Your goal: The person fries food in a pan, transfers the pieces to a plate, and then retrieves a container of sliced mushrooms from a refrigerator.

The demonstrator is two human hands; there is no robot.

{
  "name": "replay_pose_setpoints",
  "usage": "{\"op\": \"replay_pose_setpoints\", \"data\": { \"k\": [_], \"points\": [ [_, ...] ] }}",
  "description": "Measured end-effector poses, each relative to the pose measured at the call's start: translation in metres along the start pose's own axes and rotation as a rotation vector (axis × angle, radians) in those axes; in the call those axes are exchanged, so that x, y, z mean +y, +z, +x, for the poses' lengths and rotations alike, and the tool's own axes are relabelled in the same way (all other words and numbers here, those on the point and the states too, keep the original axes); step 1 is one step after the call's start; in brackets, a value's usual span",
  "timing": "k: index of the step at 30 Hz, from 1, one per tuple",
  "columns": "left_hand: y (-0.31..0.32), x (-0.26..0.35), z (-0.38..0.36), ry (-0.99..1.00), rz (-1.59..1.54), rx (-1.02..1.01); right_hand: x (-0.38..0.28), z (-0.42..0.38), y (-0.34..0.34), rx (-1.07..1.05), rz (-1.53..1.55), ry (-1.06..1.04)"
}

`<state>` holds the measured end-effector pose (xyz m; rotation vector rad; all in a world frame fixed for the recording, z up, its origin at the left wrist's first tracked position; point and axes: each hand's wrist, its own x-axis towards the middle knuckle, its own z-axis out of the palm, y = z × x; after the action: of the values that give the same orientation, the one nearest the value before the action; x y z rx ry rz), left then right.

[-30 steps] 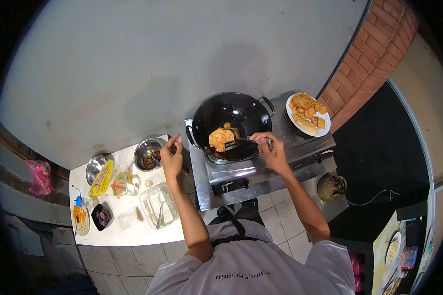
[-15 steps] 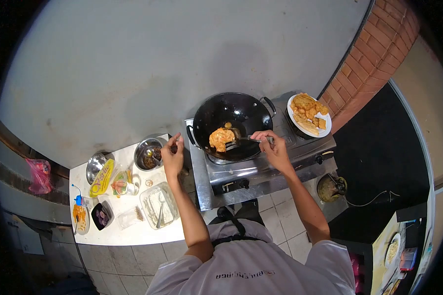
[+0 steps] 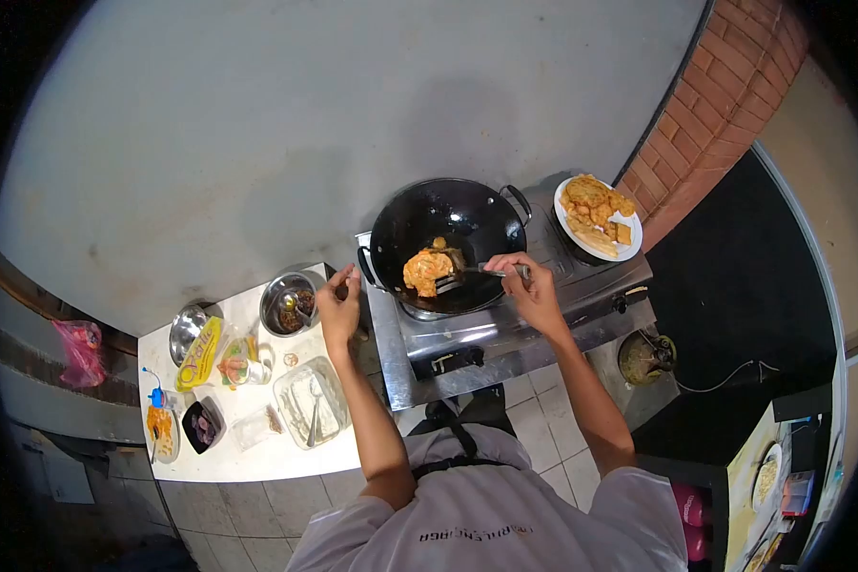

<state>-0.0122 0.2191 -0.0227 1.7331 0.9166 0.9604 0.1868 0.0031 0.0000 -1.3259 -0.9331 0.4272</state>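
Note:
My right hand (image 3: 532, 288) is closed around the handle of a slotted spatula (image 3: 448, 282). The spatula's head reaches into a black wok (image 3: 467, 214) on the stove, against a piece of orange-golden frying food (image 3: 427, 273). A smaller browned bit (image 3: 439, 243) lies just above that piece. To the left of the wok, my left hand (image 3: 338, 307) is raised with its fingers drawn together, close to the wok's left handle (image 3: 367, 269) but seemingly apart from it. Whether those fingers pinch anything is too small to see.
A white plate (image 3: 627, 250) of fried pieces stands right of the wok on the steel stove (image 3: 543, 334). On the white table (image 3: 229, 462) are a metal bowl (image 3: 275, 319) of dark sauce, a clear tub (image 3: 332, 431) of white flour-like powder with a spoon, a yellow packet (image 3: 200, 353) and a black bowl (image 3: 216, 440).
The camera view has shifted slightly. Both hands, the spatula and the frying food keep almost the same places.

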Motion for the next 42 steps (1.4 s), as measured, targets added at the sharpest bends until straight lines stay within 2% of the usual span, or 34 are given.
{"op": "replay_pose_setpoints", "data": {
  "k": [11, 13, 16, 19, 23, 26, 33, 35, 38, 42],
  "points": [
    [0.007, -0.003, 0.005, -0.033, 0.077, 0.005, -0.001, 0.004, 0.005, -0.012, -0.033, -0.039],
    [0.007, 0.0, 0.005, -0.033, 0.104, 0.006, 0.0, 0.006, 0.006, -0.016, -0.072, -0.114],
    [0.008, 0.0, 0.007, -0.036, 0.142, 0.013, -0.003, 0.005, 0.006, -0.024, -0.056, -0.036],
    [0.008, -0.003, 0.009, -0.048, 0.155, 0.017, -0.001, 0.007, 0.008, -0.038, -0.064, -0.113],
    [0.008, -0.002, 0.01, -0.041, 0.179, 0.034, -0.002, 0.006, 0.011, -0.046, -0.052, -0.117],
    [0.007, 0.003, 0.012, -0.114, 0.18, 0.001, -0.005, 0.005, 0.011, -0.061, -0.066, -0.097],
    [0.009, 0.004, 0.013, -0.12, 0.197, 0.007, -0.006, 0.006, 0.012, -0.066, -0.064, -0.087],
    [0.01, -0.01, 0.017, -0.04, 0.211, 0.03, -0.005, 0.006, 0.012, -0.066, -0.062, -0.079],
    [0.008, 0.002, 0.015, -0.123, 0.203, 0.003, -0.004, 0.007, 0.013, -0.07, -0.077, -0.098],
    [0.007, 0.0, 0.016, -0.101, 0.211, -0.001, -0.002, 0.006, 0.014, 0.001, -0.052, -0.024]
  ]
}}
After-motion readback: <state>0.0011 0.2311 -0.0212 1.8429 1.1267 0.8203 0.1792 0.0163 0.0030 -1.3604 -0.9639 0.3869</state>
